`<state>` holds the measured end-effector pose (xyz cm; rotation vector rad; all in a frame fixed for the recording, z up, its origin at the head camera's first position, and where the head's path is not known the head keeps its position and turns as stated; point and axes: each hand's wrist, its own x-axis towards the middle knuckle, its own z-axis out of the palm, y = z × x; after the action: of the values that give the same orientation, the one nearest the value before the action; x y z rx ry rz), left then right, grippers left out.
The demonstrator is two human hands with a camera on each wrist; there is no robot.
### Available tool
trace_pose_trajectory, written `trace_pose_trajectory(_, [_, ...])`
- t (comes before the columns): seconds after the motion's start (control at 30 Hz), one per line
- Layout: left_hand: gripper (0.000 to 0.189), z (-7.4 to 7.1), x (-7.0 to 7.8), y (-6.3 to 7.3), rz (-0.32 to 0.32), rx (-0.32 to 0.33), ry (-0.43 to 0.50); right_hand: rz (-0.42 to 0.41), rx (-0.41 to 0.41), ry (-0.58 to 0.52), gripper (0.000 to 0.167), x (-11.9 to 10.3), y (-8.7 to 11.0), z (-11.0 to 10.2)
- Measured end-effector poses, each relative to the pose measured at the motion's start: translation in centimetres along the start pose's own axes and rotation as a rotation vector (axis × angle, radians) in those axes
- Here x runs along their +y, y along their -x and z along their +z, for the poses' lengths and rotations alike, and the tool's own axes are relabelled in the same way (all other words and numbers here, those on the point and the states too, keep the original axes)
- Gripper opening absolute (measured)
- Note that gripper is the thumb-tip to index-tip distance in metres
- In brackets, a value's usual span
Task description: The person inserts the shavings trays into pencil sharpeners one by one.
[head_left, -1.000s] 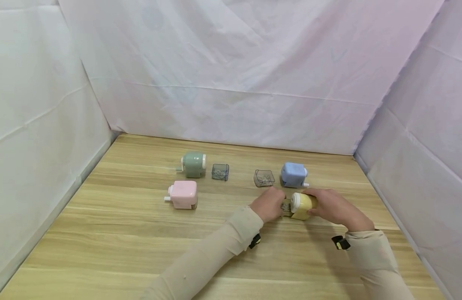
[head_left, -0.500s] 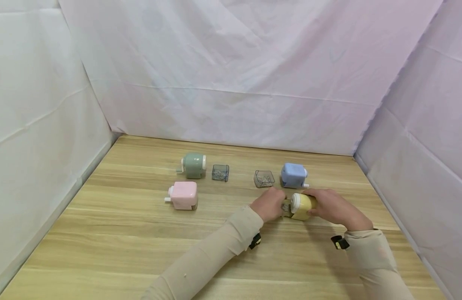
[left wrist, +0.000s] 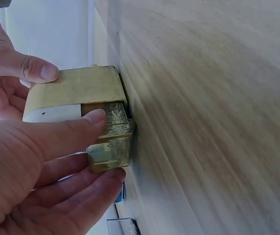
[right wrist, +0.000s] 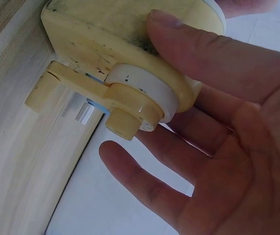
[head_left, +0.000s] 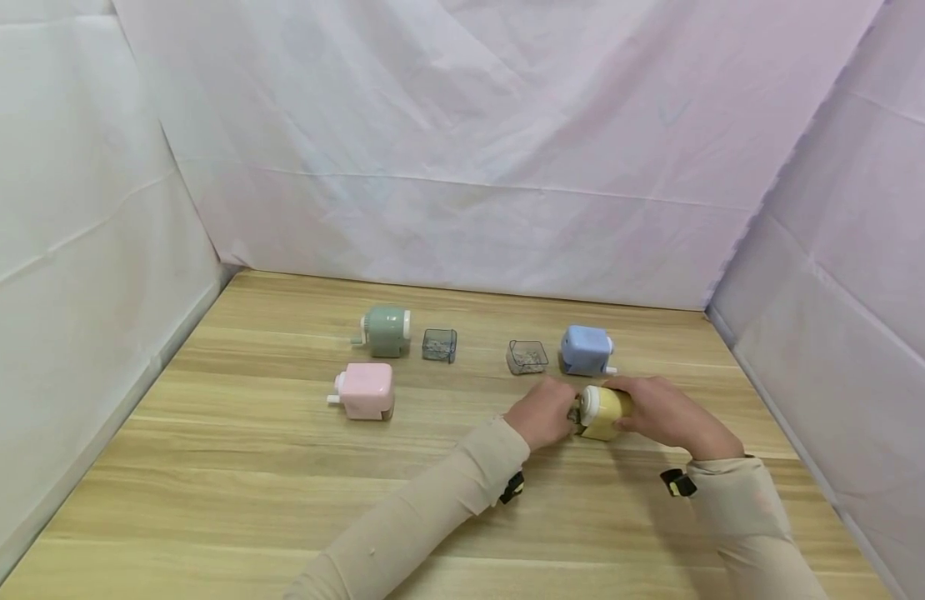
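Observation:
My right hand (head_left: 668, 415) holds a yellow crank pencil sharpener (head_left: 609, 414) at the right of the table, thumb on one side of its body. The crank (right wrist: 83, 85) shows in the right wrist view, with the fingers beside it. With my left hand (head_left: 541, 414) I pinch the sharpener's clear yellowish shavings drawer (left wrist: 111, 152), thumb on one side and fingers around its outer end. This drawer, with shavings inside, sits partly in the sharpener's lower opening and sticks out toward my left hand.
A blue sharpener (head_left: 586, 350) and a clear drawer of shavings (head_left: 527, 357) stand just behind my hands. Farther left are a green sharpener (head_left: 387, 331), another clear drawer (head_left: 439, 344) and a pink sharpener (head_left: 367, 391). White cloth walls (head_left: 462, 225) border the wooden table (head_left: 245, 500).
My left hand has shifted slightly right, and the drawer has slid farther into the yellow sharpener. The right hand holds the sharpener in nearly the same place.

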<state>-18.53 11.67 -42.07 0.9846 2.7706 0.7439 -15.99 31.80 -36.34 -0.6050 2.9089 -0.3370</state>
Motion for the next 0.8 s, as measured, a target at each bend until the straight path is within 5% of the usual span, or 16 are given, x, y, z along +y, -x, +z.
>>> trace_pose_trajectory(0.2, [0.039, -0.5, -0.7, 0.1, 0.001, -0.072, 0.086, -0.007, 0.001, 0.009, 0.045, -0.1, 0.0, 0.0])
trace_pose_trajectory(0.33, [0.045, -1.9, -0.9, 0.3, 0.011, -0.109, 0.054, -0.008, 0.002, 0.009, 0.045, -0.1, -0.1, 0.0])
trace_pose_trajectory(0.57, [0.019, -3.4, -1.4, 0.9, 0.041, -0.097, 0.023, -0.010, 0.009, 0.012, 0.046, -0.1, -0.1, 0.0])
trace_pose_trajectory(0.8, [0.013, -2.6, -1.7, 1.6, 0.105, -0.110, -0.228, -0.004, 0.012, 0.001, 0.046, 0.1, -0.1, 0.1])
